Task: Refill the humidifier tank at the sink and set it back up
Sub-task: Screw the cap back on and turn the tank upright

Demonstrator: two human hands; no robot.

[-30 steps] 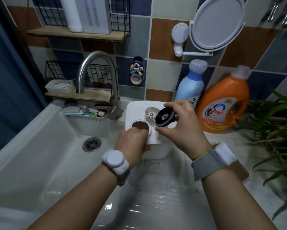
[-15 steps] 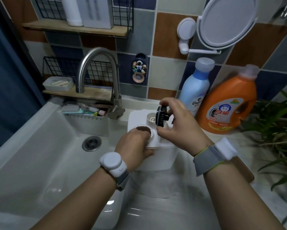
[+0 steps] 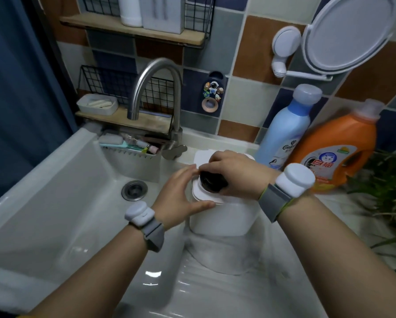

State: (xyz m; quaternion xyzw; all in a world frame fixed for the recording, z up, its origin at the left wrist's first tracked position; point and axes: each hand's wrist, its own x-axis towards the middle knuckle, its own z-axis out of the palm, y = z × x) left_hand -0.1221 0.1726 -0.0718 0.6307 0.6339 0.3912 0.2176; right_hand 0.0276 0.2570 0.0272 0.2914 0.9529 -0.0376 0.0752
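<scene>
The tank (image 3: 224, 216), white, stands upright on the ribbed ledge (image 3: 215, 290) at the right edge of the sink (image 3: 61, 203), at about 5 o'clock from the tap (image 3: 157, 97). Its raised collar (image 3: 204, 194) faces up on the near-left part of the top.

My right hand (image 3: 236, 174) lies over the top of the tank. Its fingers are curled round the black cap (image 3: 213, 182), which sits on the collar. Whether the cap is threaded home, I cannot tell; the hand hides most of it.

My left hand (image 3: 181, 198) is at 9 o'clock of the collar. Its fingers are near straight and spread narrow, the thumb laid along the front of the tank below the collar, the fingertips touching the collar's upper left rim. It steadies; it does not clasp.

The drain (image 3: 134, 190) lies at 9 o'clock of the tank, well apart. A blue bottle (image 3: 286, 131) stands at 1 o'clock, just behind the tank, and an orange jug (image 3: 337, 152) at 2 o'clock beside it. A round mirror (image 3: 346, 33) hangs on the tiled wall above them. Green leaves (image 3: 385, 193) show at 3 o'clock.

Each wrist carries a grey band with a white puck: left band (image 3: 144, 218), right band (image 3: 288, 189).
</scene>
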